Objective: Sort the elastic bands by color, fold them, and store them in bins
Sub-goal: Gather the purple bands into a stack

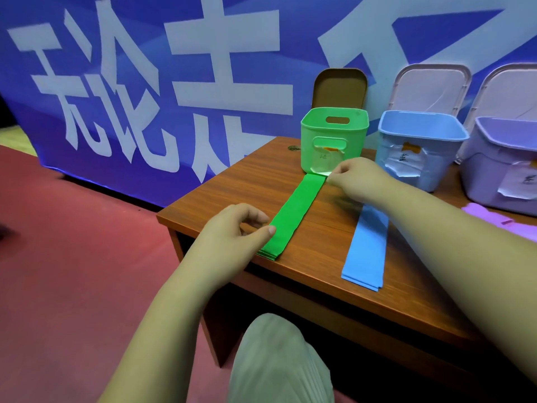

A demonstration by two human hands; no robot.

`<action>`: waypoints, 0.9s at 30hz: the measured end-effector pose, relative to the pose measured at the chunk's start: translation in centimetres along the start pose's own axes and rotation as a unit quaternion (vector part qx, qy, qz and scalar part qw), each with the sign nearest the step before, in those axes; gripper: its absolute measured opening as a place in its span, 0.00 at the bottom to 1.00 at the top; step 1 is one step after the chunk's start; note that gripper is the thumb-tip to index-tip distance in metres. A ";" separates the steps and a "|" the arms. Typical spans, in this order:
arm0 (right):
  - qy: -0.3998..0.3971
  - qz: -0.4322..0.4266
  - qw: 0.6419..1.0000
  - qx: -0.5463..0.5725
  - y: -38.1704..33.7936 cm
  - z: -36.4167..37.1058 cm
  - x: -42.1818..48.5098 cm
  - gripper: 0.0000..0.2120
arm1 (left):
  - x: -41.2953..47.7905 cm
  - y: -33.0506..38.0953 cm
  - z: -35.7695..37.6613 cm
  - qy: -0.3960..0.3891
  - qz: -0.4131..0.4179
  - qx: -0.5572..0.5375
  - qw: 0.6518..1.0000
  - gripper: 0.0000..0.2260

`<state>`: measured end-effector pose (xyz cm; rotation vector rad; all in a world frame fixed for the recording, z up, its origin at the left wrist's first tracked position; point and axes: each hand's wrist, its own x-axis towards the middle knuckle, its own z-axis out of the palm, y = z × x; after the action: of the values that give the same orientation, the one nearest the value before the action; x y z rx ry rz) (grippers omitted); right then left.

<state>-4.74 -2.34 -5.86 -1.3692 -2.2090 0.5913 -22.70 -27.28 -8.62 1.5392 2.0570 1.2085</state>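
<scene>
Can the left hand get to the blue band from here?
Probably yes, once the left hand releases the green band: the near end of the blue band lies uncovered; the right forearm crosses only its far end.

Back wall: A big blue cloth banner [299, 39] with huge white signs on it is hanging behind everything and filling the whole back.
Floor: A flat red floor [72, 257] is spreading out on the left and going under the table. A small pale yellow strip [11, 138] is showing at the far left edge.
Table: A brown wooden table [232, 187] with a striped grain is standing in front of the banner.
Light: Soft light is shining on the table top, and a blue glow is lying along the banner's bottom edge.
</scene>
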 end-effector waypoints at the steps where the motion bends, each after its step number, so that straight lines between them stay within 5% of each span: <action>1: -0.001 -0.014 1.000 -0.003 -0.1 -1.0 -0.9 0.08 | 0.0 0.8 0.2 0.006 0.008 -0.002 1.000 0.03; 7: 0.020 -0.033 0.999 -0.019 1.7 -8.2 -6.6 0.07 | 0.0 6.9 3.6 -0.016 0.089 -0.051 0.995 0.03; 17: 0.153 0.067 0.985 -0.053 15.8 -18.9 -17.6 0.08 | -0.5 19.3 16.2 -0.189 0.246 -0.086 0.947 0.05; 23: 0.227 0.114 0.964 -0.080 22.4 -22.0 -23.3 0.09 | 0.0 25.9 23.8 -0.214 0.293 -0.009 0.932 0.03; 27: 0.227 0.180 0.949 -0.127 24.2 -21.4 -25.3 0.08 | 1.4 28.0 29.4 -0.201 0.228 0.199 0.932 0.24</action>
<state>34.92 -12.95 -7.08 -1.8474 -1.7157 0.0843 14.33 -11.02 -4.59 2.3223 1.7880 0.5268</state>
